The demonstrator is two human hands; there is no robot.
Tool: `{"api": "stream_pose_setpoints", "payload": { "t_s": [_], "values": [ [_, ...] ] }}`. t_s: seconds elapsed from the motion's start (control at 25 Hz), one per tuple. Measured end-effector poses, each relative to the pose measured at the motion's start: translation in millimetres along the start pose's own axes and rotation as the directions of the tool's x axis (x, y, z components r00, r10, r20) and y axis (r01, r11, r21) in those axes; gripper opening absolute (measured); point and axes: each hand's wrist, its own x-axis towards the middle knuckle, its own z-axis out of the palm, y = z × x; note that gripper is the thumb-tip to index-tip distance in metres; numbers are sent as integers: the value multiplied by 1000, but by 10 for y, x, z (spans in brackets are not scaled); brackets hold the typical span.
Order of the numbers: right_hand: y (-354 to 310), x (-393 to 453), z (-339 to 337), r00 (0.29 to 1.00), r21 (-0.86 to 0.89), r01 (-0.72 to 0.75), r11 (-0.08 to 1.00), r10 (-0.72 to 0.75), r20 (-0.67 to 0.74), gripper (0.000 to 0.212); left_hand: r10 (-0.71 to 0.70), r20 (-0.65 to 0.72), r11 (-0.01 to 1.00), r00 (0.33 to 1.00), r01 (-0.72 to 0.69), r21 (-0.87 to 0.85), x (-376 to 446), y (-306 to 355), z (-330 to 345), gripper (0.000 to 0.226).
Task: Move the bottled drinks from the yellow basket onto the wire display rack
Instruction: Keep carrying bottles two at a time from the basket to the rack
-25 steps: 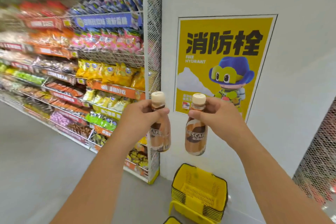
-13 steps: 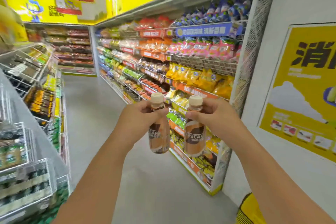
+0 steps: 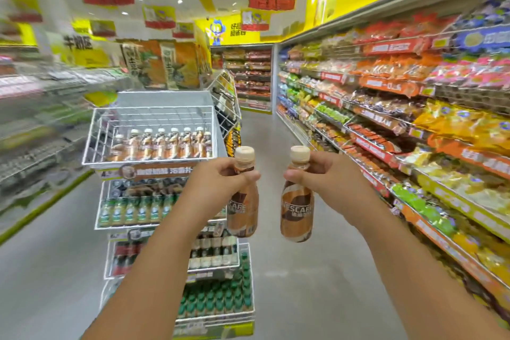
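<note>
Bright ceiling spotlights; blurred, wide-angle-warped left edge.

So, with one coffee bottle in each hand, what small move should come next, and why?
Probably carry both bottles forward and left toward the top wire basket. The left hand and right hand each grip a bottle by the neck, and matching bottles already stand there.

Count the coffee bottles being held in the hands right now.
2: one brown plastic coffee bottle in the left hand, one in the right hand. More stand in the rack, uncounted.
</note>
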Motion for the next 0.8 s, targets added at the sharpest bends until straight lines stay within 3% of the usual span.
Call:
{"api": "stream_pose_setpoints", "payload": {
  "t_s": [0.2, 0.48, 0.8],
  "values": [
    [38, 609, 945, 989, 85, 18, 996, -31, 145, 13, -54, -158, 997, 986, 63, 51, 203, -455, -903, 24],
    [362, 1518, 1837, 949, 158, 51, 986, -97, 301, 23, -132, -340, 985, 931, 162, 62, 696, -1066, -1584, 27],
    [655, 2948, 2551, 921, 208, 83, 975, -154, 356, 17, -150, -460, 965, 875, 232, 126, 1775, -1425, -2261, 14]
  ]
}}
